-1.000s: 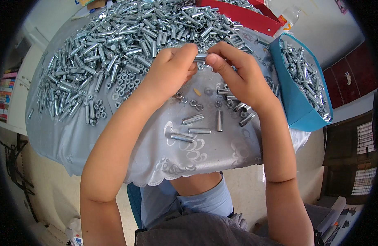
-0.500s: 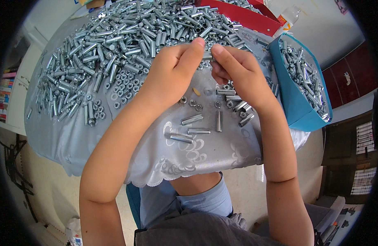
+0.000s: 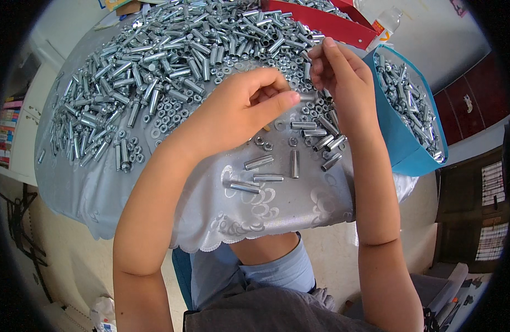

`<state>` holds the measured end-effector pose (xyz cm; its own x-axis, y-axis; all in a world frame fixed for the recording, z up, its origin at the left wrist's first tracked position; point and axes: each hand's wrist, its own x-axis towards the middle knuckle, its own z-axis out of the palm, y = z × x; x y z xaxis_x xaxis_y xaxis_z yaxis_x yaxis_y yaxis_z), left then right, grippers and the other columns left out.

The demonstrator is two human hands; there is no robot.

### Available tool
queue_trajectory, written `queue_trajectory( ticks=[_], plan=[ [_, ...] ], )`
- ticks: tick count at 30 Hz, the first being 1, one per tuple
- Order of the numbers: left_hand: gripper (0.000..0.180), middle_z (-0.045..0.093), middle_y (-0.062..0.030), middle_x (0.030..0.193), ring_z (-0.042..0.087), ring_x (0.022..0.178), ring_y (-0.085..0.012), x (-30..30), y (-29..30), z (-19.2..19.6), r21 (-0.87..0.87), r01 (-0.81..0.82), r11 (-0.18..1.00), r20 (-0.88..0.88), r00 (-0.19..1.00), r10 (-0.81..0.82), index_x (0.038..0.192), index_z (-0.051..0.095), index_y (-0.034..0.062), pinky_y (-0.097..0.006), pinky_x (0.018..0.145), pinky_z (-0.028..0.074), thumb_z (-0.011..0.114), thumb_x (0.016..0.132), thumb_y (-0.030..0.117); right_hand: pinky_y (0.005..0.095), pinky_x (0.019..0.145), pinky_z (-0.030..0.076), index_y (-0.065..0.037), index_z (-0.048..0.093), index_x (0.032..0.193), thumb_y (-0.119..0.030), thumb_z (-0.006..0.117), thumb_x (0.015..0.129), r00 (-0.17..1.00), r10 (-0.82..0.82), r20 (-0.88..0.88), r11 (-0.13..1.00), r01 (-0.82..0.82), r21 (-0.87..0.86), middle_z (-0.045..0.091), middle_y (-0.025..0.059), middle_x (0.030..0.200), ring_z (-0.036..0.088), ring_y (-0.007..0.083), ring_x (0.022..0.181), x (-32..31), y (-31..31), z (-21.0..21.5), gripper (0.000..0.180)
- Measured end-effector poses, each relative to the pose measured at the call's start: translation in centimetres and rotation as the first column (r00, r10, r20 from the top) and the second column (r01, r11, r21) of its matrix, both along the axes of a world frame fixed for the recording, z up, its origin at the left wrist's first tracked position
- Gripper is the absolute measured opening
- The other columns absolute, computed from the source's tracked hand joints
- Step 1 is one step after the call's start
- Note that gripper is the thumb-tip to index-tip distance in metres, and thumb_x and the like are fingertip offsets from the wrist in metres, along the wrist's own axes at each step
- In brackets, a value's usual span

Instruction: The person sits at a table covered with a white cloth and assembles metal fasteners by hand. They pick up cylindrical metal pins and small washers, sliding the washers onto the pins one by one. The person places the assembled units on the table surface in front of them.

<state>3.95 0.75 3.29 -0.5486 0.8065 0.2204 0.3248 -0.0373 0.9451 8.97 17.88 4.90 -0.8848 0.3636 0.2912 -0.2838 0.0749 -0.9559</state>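
A short silver metal sleeve (image 3: pixel 307 96) sticks out past the thumb tip of my left hand (image 3: pixel 249 105), whose thumb and curled fingers are closed on it. To the right and farther off, my right hand (image 3: pixel 346 72) is raised with thumb and forefinger pinched together. Whatever lies in that pinch, if anything, is too small to make out. Loose sleeves (image 3: pixel 295 164) and hex nuts (image 3: pixel 259 140) lie on the silver tablecloth below my hands. More washers and nuts (image 3: pixel 169 113) sit left of my left forearm.
A large heap of metal expansion bolts (image 3: pixel 172 50) spreads over the table's far and left side. On the right stands a blue bin (image 3: pixel 404 141) filled with bolts. A red box (image 3: pixel 321 25) and a plastic bottle (image 3: pixel 386 25) are at the back.
My hands have moved apart. The left came nearer with the sleeve, while the right shifted to the right and slightly away, beside the blue bin.
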Motion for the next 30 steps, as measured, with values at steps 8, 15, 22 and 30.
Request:
queue_trajectory(
  ticks=[8,15,22,30],
  plan=[
    [0.016,0.055,0.002,0.069,0.05,0.062,-0.0042,0.0,-0.7,0.7,-0.024,0.076,0.997,0.099,0.992,-0.073,0.085,0.061,0.0004,-0.019,0.056,0.041,0.065,0.079,0.015,0.0172,0.05,0.034,-0.001,0.062,0.08,-0.026,0.052,0.089,1.0,0.005,0.01,0.999,-0.006,0.035,0.052,-0.0022,0.063,0.043,0.0038,0.055,-0.1,0.1,-0.1,0.028],
    [0.028,0.059,-0.0052,0.081,0.054,0.071,-0.0097,-3.1,-1.2,0.6,0.369,-0.448,0.814,0.481,0.842,0.245,0.092,0.056,-0.0013,-0.022,0.067,0.046,0.065,0.079,0.021,0.017,0.05,0.034,-0.001,0.062,0.08,-0.025,0.052,0.089,1.0,0.001,0.014,0.999,-0.002,0.043,0.051,-0.0026,0.063,0.043,0.0036,0.055,-0.1,0.4,0.1,0.027],
    [0.028,0.053,-0.0065,0.087,0.054,0.084,-0.0174,-4.8,-1.5,-0.7,0.241,-0.81,0.534,0.906,0.385,0.176,0.088,0.047,0.0027,-0.031,0.078,0.047,0.057,0.082,0.027,0.0171,0.05,0.033,0.0,0.061,0.081,-0.023,0.052,0.089,1.0,-0.001,0.01,0.999,0.0,0.033,0.051,-0.0021,0.063,0.043,0.0037,0.055,0.0,0.4,0.2,0.026],
    [0.022,0.057,-0.0031,0.089,0.052,0.074,-0.0098,-3.2,-0.8,-0.2,0.124,-0.648,0.751,0.458,0.709,0.536,0.093,0.055,0.0025,-0.023,0.062,0.042,0.058,0.078,0.019,0.0182,0.049,0.033,0.0,0.061,0.08,-0.024,0.052,0.088,1.0,0.003,-0.003,0.999,-0.003,0.047,0.051,-0.0017,0.062,0.042,0.0044,0.054,0.0,0.7,0.1,0.027]
  ],
)
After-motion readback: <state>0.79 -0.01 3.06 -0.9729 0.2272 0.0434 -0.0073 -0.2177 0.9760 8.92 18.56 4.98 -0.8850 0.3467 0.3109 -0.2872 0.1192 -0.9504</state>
